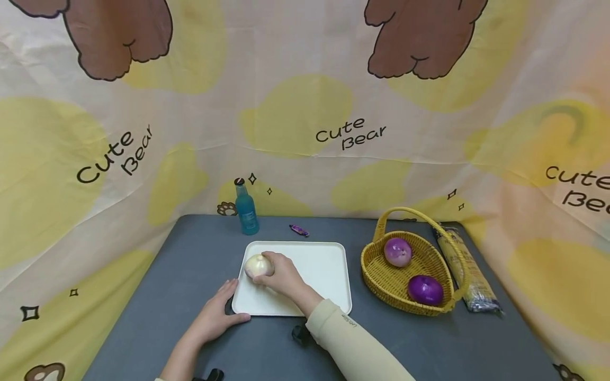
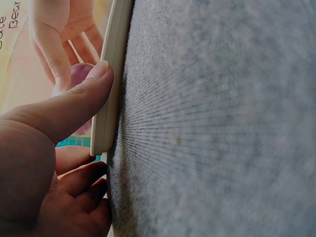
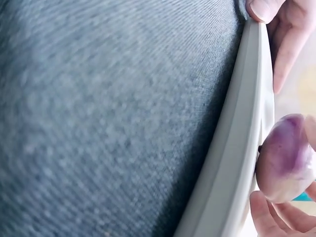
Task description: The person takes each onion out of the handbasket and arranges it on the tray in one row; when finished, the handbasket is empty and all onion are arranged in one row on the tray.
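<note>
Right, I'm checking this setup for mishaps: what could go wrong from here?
The round vegetable might roll across the white tray if the right hand loosens its hold. The left hand, touching the tray at its near left corner, could nudge it.

- The backdrop (image 1: 286, 180) is softly lit, warmed at the right.
- The left wrist view is more dimly lit.
- In the right wrist view, the desk (image 3: 98, 123) is blurred at left; a shadow is cast along the tray (image 3: 237, 133).
</note>
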`<state>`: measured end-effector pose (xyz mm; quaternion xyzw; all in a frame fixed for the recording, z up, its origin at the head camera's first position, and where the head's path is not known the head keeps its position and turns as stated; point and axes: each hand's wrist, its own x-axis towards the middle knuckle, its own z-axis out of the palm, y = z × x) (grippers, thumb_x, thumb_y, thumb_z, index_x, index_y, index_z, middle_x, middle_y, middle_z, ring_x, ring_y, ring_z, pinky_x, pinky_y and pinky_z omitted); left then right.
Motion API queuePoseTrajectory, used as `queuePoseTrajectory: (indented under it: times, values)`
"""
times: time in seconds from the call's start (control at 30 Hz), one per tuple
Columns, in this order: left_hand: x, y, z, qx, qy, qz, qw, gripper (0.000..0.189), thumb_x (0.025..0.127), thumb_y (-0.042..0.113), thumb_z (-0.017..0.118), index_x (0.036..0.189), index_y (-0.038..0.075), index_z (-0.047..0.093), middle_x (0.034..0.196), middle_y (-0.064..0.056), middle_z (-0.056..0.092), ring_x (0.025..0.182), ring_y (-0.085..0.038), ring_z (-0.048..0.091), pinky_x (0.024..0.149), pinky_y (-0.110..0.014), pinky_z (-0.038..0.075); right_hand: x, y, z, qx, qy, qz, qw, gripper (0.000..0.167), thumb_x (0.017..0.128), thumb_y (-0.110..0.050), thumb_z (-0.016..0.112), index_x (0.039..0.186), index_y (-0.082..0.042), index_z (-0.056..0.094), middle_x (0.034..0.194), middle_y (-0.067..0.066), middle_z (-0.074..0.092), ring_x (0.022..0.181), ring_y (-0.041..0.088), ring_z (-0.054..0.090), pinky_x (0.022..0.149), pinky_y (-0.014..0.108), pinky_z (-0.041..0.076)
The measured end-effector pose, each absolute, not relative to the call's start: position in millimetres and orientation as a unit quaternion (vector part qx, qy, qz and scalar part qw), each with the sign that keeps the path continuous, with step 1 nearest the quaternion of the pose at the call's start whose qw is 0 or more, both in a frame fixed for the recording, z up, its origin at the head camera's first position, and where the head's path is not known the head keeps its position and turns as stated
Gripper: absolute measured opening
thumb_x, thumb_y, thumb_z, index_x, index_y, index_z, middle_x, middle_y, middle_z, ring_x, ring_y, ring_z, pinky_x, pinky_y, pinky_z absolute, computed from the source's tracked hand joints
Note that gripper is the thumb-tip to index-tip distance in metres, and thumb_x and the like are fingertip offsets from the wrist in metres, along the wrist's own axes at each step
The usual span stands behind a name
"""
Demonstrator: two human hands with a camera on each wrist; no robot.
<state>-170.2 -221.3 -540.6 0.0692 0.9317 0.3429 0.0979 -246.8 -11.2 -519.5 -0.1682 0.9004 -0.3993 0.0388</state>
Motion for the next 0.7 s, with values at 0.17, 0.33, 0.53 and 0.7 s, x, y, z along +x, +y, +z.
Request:
queuePoseTrajectory:
  times: [0.17,0.33,0.53,0.7]
  values:
    - [-169.7,-221.5,-540.2,0.071,0.930,0.347,0.100,0.108,0.078,0.050,0.083,0.158,0.001,0.030,0.164,-0.024,0.026,0.153,-0.044,0.018,0.117,-0.066,0.024,-243.7,-13.6,-516.4,-0.169,0.901,-0.399,0.035,0.070,0.084,-0.031,0.085,0.143,-0.009,0.056,0.139,0.008,0.062,0.129,0.024,0.058,0.108,0.041,0.047]
    - [-170.7,-222.3,-541.5,0.071,0.930,0.346,0.102,0.108,0.078,0.051,0.083,0.158,0.001,0.029,0.164,-0.024,0.025,0.153,-0.044,0.018,0.116,-0.067,0.024,-243.8,-14.5,-516.3,-0.168,0.902,-0.394,0.040,0.073,0.084,-0.031,0.084,0.146,-0.010,0.052,0.142,0.008,0.059,0.131,0.024,0.056,0.110,0.042,0.046]
    - [-171.9,-222.9,-542.7,0.076,0.930,0.346,0.097,0.107,0.079,0.050,0.083,0.158,0.001,0.030,0.164,-0.024,0.026,0.153,-0.045,0.018,0.116,-0.067,0.024,-244.1,-13.9,-517.1,-0.169,0.904,-0.391,0.041,0.081,0.082,-0.030,0.086,0.150,-0.009,0.046,0.145,0.011,0.057,0.134,0.027,0.054,0.112,0.043,0.044]
    - [-170.5,-223.4,-542.3,0.074,0.930,0.348,0.096,0.107,0.079,0.049,0.083,0.157,0.000,0.030,0.163,-0.025,0.027,0.152,-0.045,0.019,0.116,-0.068,0.024,-243.1,-13.6,-516.6,-0.166,0.900,-0.400,0.045,0.083,0.080,-0.029,0.088,0.150,-0.008,0.046,0.145,0.012,0.057,0.133,0.028,0.054,0.112,0.045,0.044]
